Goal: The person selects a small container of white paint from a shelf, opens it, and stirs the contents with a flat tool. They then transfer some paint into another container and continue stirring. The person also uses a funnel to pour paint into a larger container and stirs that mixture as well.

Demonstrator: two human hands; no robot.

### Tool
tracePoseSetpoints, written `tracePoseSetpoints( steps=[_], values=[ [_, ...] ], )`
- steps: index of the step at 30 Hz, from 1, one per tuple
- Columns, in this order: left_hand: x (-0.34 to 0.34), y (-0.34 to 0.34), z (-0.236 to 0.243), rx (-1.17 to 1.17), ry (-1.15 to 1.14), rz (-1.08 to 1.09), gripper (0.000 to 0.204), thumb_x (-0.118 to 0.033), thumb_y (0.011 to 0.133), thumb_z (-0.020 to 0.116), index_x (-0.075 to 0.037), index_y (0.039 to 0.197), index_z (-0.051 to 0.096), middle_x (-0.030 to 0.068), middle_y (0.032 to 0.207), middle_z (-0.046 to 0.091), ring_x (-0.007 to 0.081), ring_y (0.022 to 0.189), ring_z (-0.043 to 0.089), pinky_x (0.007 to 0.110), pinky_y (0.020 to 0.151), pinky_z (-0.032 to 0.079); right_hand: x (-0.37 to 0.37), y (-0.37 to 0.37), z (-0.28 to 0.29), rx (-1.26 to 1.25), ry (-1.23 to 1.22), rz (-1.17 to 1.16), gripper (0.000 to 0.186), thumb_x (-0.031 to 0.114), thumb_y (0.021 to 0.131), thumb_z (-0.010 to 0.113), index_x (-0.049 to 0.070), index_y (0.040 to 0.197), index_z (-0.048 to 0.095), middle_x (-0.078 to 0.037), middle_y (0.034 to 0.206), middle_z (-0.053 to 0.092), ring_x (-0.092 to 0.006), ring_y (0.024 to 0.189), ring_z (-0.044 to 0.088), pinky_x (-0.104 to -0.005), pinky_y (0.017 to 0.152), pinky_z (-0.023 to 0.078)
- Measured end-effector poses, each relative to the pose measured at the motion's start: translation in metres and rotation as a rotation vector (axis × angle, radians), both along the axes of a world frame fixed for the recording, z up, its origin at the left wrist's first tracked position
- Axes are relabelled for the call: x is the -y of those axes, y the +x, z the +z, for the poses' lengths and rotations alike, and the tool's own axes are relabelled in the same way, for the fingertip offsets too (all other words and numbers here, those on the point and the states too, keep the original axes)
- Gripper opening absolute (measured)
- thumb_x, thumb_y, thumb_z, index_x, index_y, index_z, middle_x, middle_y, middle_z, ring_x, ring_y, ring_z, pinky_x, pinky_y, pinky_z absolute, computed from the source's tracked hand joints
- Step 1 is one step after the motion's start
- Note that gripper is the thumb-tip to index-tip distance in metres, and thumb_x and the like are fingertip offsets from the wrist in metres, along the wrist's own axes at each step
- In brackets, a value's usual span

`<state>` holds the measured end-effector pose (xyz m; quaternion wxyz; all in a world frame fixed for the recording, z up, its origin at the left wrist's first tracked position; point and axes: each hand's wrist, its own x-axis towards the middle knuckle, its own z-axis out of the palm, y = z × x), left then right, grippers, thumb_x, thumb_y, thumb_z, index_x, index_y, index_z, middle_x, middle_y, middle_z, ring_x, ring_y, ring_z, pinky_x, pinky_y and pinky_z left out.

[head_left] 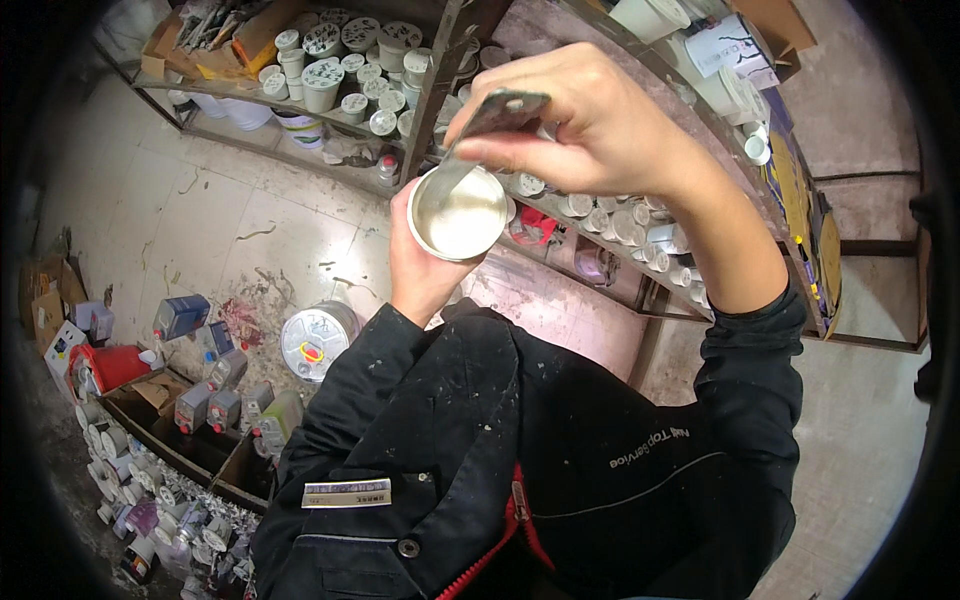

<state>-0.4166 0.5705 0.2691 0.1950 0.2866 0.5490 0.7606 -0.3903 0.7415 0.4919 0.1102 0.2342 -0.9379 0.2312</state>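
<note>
Now the right hand (580, 130) pinches a flat scraper (500, 115) tightly, its blurred blade slanting down-left over a white tub (501, 228).
Nearer the tub, the left hand (425, 265) half closes around its side; beyond, a rack (432, 100) holds lidded containers (323, 85).

- The left hand (428, 275) is raised in front of the chest, wrapped in a supporting grasp, its fingers mostly hidden.
- The left forearm (372, 345) slants up from below, sleeved down to the wrist.
- The right hand (590, 120) hangs just above and to the right of the left hand, clenched in a pinch, knuckles uppermost.
- The right thumb (525, 155) stretches leftward along the hand's lower side.
- The right forearm (725, 230), bare below a bunched sleeve, angles up and inward from the right.
</note>
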Motion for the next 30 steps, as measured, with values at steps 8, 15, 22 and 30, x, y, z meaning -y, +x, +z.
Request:
tracePoseSetpoints(
  steps=[8, 15, 22, 30],
  values=[
    [-0.008, -0.001, -0.002, -0.019, -0.037, 0.034, 0.097, -0.012, 0.064, 0.096, -0.002, 0.142, 0.039, 0.0136, 0.135, 0.055, 0.0237, 0.124, 0.058, 0.040, 0.106, 0.048, -0.002, 0.011, -0.005, 0.081, -0.070, 0.025, 0.011, 0.007, 0.089, 0.076, -0.003, 0.092, 0.074, -0.013, 0.079, 0.071, -0.0219, 0.068, 0.070, -0.0306, 0.060, 0.053],
    [-0.011, -0.004, -0.006, -0.030, -0.022, 0.030, 0.098, -0.008, 0.064, 0.095, -0.002, 0.143, 0.037, 0.0137, 0.136, 0.055, 0.0234, 0.124, 0.058, 0.038, 0.106, 0.049, -0.015, 0.010, 0.004, 0.067, 0.030, -0.085, 0.009, 0.006, 0.090, 0.075, -0.002, 0.093, 0.074, -0.010, 0.074, 0.070, -0.0183, 0.063, 0.068, -0.0288, 0.057, 0.051],
    [-0.013, -0.005, -0.006, -0.083, -0.044, 0.028, 0.098, -0.011, 0.065, 0.096, -0.002, 0.143, 0.037, 0.0136, 0.136, 0.055, 0.0233, 0.124, 0.058, 0.039, 0.106, 0.049, -0.008, 0.009, -0.008, 0.005, -0.057, 0.019, 0.009, 0.006, 0.089, 0.076, -0.002, 0.094, 0.075, -0.010, 0.079, 0.071, -0.0181, 0.064, 0.067, -0.0293, 0.057, 0.050],
    [-0.013, -0.011, -0.002, -0.142, -0.064, 0.117, 0.092, -0.012, 0.066, 0.095, -0.002, 0.140, 0.041, 0.0133, 0.132, 0.057, 0.0231, 0.121, 0.060, 0.038, 0.105, 0.048, -0.009, 0.048, -0.018, 0.089, -0.395, -0.560, 0.021, 0.019, 0.096, 0.072, -0.001, 0.090, 0.074, -0.009, 0.069, 0.072, -0.0133, 0.063, 0.071, -0.0272, 0.055, 0.052]
  ],
)
